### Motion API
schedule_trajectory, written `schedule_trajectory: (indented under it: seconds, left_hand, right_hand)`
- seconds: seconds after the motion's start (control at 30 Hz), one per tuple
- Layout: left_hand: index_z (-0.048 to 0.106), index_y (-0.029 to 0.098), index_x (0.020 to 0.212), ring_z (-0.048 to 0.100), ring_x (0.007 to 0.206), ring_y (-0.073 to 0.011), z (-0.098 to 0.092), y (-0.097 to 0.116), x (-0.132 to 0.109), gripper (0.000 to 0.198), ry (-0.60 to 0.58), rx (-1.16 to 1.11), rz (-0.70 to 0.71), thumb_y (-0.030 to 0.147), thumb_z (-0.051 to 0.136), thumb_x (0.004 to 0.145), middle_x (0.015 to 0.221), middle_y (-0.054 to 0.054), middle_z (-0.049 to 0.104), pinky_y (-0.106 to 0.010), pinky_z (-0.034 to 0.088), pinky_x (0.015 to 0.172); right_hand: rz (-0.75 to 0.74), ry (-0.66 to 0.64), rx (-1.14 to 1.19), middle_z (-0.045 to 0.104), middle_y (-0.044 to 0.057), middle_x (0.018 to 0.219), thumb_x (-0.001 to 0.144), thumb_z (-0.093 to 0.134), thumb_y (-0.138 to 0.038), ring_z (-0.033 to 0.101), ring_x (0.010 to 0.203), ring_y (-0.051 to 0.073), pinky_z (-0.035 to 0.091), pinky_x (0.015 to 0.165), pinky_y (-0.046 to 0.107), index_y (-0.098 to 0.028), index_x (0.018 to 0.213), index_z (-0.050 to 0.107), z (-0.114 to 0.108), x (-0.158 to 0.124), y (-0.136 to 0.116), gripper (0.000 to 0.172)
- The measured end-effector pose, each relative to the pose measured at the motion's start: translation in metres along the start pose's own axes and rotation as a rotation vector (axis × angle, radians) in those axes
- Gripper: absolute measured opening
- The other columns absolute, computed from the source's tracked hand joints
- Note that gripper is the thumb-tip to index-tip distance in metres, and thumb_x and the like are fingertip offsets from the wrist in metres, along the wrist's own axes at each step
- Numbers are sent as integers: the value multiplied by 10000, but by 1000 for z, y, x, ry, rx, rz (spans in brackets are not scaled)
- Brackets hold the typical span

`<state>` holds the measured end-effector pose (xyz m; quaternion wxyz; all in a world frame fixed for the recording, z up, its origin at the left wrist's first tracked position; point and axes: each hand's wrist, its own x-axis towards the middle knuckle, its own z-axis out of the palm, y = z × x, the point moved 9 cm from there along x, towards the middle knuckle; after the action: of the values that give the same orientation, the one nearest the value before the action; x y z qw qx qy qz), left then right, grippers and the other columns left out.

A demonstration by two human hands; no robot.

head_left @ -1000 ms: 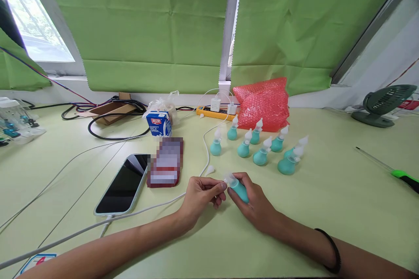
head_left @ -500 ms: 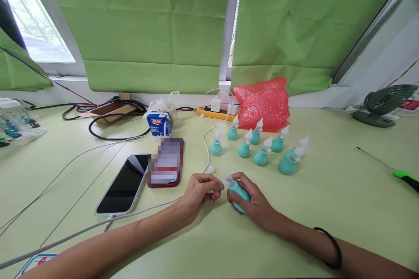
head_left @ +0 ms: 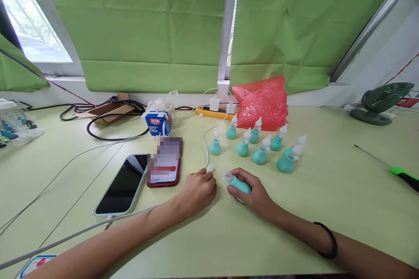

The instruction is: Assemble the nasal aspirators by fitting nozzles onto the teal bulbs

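Observation:
My right hand (head_left: 253, 191) is wrapped round a teal rubber bulb (head_left: 240, 184) with a clear white tip, lying on the pale green table (head_left: 327, 196). My left hand (head_left: 197, 189) rests on the table just left of it, fingers curled, reaching to a small loose white tip (head_left: 210, 168) at its fingertips. I cannot tell whether the fingers grip that tip. Several more teal bulbs (head_left: 261, 155) with white tips stand upright in a group behind my hands.
A phone (head_left: 123, 184) on a white cable and a red case (head_left: 164, 167) lie to the left. A milk carton (head_left: 158, 123), a power strip (head_left: 214, 113), red bubble wrap (head_left: 262, 101), a fan (head_left: 381, 103) and a green-handled screwdriver (head_left: 396, 171) surround the area.
My left hand has let go of the bulb's tip and slid away towards the loose white tip. My right hand has lowered the bulb onto the table.

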<state>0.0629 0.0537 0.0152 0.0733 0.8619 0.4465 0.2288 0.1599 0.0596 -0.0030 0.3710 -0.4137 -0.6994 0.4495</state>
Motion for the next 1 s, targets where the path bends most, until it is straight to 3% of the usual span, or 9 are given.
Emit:
schedule_trajectory:
  seconds: [0.13, 0.27, 0.47, 0.6, 0.7, 0.83, 1.0]
  left_hand:
    - [596, 147, 638, 517, 559, -154, 3, -10, 3, 208, -11, 19, -46, 143, 426, 758, 582, -64, 582, -248, 349, 530]
    - [570, 151, 763, 458, 453, -98, -19, -11, 1, 229, 96, -138, -163, 251, 372, 820, 495, 10, 520, -202, 319, 475]
    - [496, 160, 697, 410, 447, -89, -2, 17, -8, 325, -181, -286, -145, 429, 354, 814, 482, 40, 464, -189, 286, 454]
    - [410, 162, 566, 334, 444, -74, 5, 22, -8, 363, -231, -326, -89, 375, 305, 840, 486, 44, 395, -191, 262, 453]
    - [348, 160, 531, 287, 438, -66, 7, 25, -6, 385, -276, -500, -58, 340, 255, 858, 467, 53, 334, -187, 256, 448]
    - [322, 159, 507, 283, 405, -55, 16, 21, -7, 407, -337, -768, -158, 362, 245, 851, 430, 56, 332, -185, 247, 416]
    - [315, 174, 471, 245, 325, -54, 27, 10, -7, 409, -338, -1122, -327, 356, 240, 830, 341, 68, 296, -193, 209, 359]
  right_hand:
    - [-149, 62, -279, 544, -4, 732, 712, 522, -248, 494, 644, 123, 404, 600, 232, -187, 840, 493, -2, -4, -16, 145]
    - [-192, 44, -430, 545, -12, 649, 706, 523, -232, 491, 578, 120, 395, 571, 235, -186, 743, 497, 2, -6, -20, 65]
    - [-308, -71, -526, 553, 3, 642, 754, 484, -236, 505, 578, 128, 383, 548, 238, -181, 708, 468, 22, -17, -25, 73]
    - [-304, -171, -530, 561, 15, 690, 768, 474, -230, 517, 622, 140, 397, 576, 248, -179, 738, 457, 30, -22, -26, 62]
    - [-280, -240, -501, 571, 30, 772, 801, 451, -273, 531, 704, 155, 410, 638, 262, -179, 832, 462, 33, -23, -28, 100]
    - [-280, -300, -483, 566, 34, 836, 821, 427, -294, 529, 781, 160, 408, 698, 268, -182, 895, 452, 36, -25, -31, 137]
    - [-367, -277, -496, 535, 18, 764, 812, 437, -293, 503, 711, 137, 402, 658, 247, -183, 816, 445, 33, -27, -41, 111]
